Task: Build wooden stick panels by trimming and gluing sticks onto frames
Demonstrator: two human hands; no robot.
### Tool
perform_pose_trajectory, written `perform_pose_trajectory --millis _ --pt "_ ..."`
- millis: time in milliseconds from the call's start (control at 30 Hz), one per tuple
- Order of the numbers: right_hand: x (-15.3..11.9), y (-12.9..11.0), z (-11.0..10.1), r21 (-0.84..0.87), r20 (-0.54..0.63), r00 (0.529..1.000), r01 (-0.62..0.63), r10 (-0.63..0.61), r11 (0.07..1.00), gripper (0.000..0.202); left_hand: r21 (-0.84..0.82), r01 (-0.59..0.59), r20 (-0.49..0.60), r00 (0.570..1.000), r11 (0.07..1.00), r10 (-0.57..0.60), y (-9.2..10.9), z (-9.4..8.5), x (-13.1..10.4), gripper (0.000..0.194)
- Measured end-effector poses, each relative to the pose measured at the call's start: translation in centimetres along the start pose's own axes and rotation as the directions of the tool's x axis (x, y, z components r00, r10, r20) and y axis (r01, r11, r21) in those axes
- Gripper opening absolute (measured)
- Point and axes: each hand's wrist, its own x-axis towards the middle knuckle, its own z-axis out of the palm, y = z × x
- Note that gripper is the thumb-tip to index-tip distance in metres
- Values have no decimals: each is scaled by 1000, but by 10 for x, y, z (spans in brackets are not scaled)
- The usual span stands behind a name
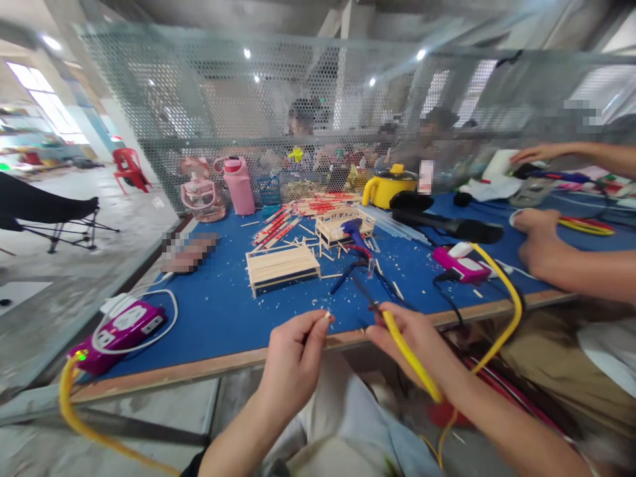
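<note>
At the table's front edge, my left hand [301, 338] pinches a small pale piece between thumb and fingertips. My right hand [407, 338], a little to the right, grips a tool with a yellow handle [410, 354] and a dark tip pointing up and left. Beyond my hands stands a small table-like frame of wooden sticks [282, 265]. Behind it to the right is a second stick frame with railings [330, 228], with a blue glue gun [352, 232] in front of its right part. Loose sticks and crumbs lie around them.
Red-and-white stick packs [281, 228], a pink bottle [239, 185], a clear jug [203, 195] and a yellow pot [392, 189] stand toward the mesh. Purple power strips sit left [124, 331] and right [462, 265]. A neighbouring person's hands [539, 232] are at right.
</note>
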Motion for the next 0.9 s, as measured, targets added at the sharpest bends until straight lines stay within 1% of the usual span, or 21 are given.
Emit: perform_pose_trajectory --millis 67,100,133,167,200,267,333,367,467,533,600,633,700,733,767,800,833,867,900 --pt "5 15 -24 -142 -151 983 -131 109 981 42 -11 36 31 999 999 -36 -3 -7 3 28" --pt "9 24 -37 -248 -193 970 -196 149 949 44 -2 31 56 998 1000 -31 -4 -11 3 29" --pt "14 34 -50 -369 -233 951 -279 202 886 48 20 11 83 996 1000 -13 -4 -15 4 29" --pt "19 44 -61 -465 -235 937 -341 258 817 50 52 -20 110 994 998 14 -4 -18 5 30" --pt "26 53 -71 -535 -201 928 -372 313 758 51 91 -58 139 989 994 45 -2 -21 6 31" --pt "42 68 -84 -632 -89 903 -377 419 677 51 162 -129 204 974 978 94 2 -26 10 33" --pt "60 75 -89 -668 -37 888 -362 458 650 51 205 -178 257 959 962 122 5 -30 17 34" --pt "70 76 -89 -678 -33 888 -358 459 642 51 224 -196 274 953 955 132 6 -31 21 34" --pt "97 75 -88 -697 -15 899 -324 438 640 50 297 -243 284 946 924 157 6 -36 34 34" --pt "112 69 -91 -707 15 916 -274 400 652 45 357 -272 283 943 894 174 3 -38 42 34" --pt "122 57 -94 -721 27 934 -229 356 654 38 424 -296 276 942 856 190 -1 -41 51 33" --pt "126 48 -94 -731 26 943 -209 333 649 34 462 -304 271 943 833 194 -2 -43 55 33" --pt "129 24 -88 -713 65 968 -124 241 690 30 535 -323 264 942 780 209 -5 -46 64 33" --pt "129 10 -82 -666 128 981 -24 146 746 30 564 -339 268 938 753 221 -6 -47 69 33" --pt "129 -4 -73 -501 224 973 157 -48 851 31 582 -359 276 931 729 237 -6 -48 74 34" --pt "129 -18 -64 -312 312 928 305 -206 900 34 590 -383 289 922 711 257 -6 -49 80 35" --pt "129 -30 -54 -154 393 860 410 -325 899 33 588 -408 300 912 698 280 -6 -49 86 35" --pt "131 -40 -45 -64 430 811 466 -397 882 30 580 -432 310 901 691 303 -6 -49 92 35" --pt "134 -47 -36 -24 434 786 499 -441 866 28 568 -453 317 891 688 324 -6 -49 98 34"
